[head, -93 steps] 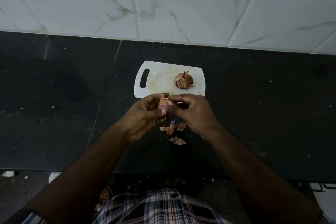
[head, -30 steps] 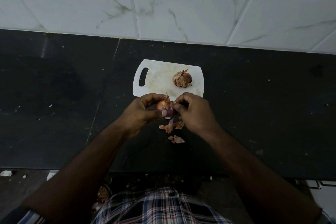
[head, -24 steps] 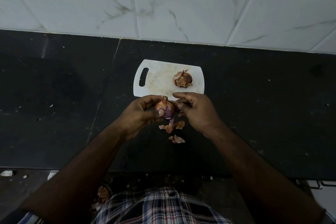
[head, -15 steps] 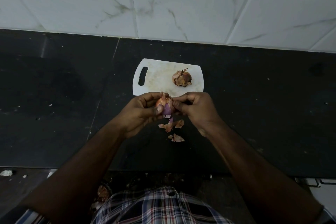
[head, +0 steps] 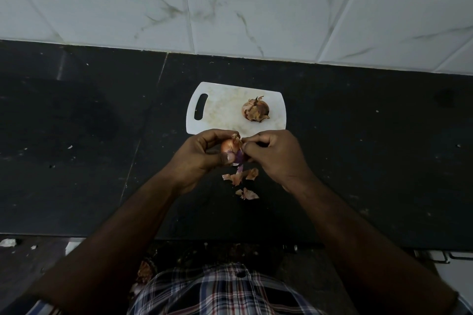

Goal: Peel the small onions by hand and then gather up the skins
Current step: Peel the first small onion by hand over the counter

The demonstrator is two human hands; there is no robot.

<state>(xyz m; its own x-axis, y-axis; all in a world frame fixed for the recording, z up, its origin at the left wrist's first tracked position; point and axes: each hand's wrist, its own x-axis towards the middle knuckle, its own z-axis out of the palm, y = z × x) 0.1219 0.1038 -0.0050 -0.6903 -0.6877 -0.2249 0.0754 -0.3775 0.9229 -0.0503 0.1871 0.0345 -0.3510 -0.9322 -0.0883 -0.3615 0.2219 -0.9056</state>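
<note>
Over a dark tabletop [head: 358, 161], a white cutting board [head: 222, 110] just beyond the fingers carries one unpeeled onion [head: 256, 109]. The left hand [head: 198, 158] grips a small onion [head: 230, 149] while the right hand [head: 275, 155] pinches papery skin at its tip — brittle, light, likely to tear, best taken near the tip. Loose skins [head: 240, 179] lie just below the fingers.

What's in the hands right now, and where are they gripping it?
Left hand cups the small onion around its body; right hand pinches the loose skin at its top.
</note>
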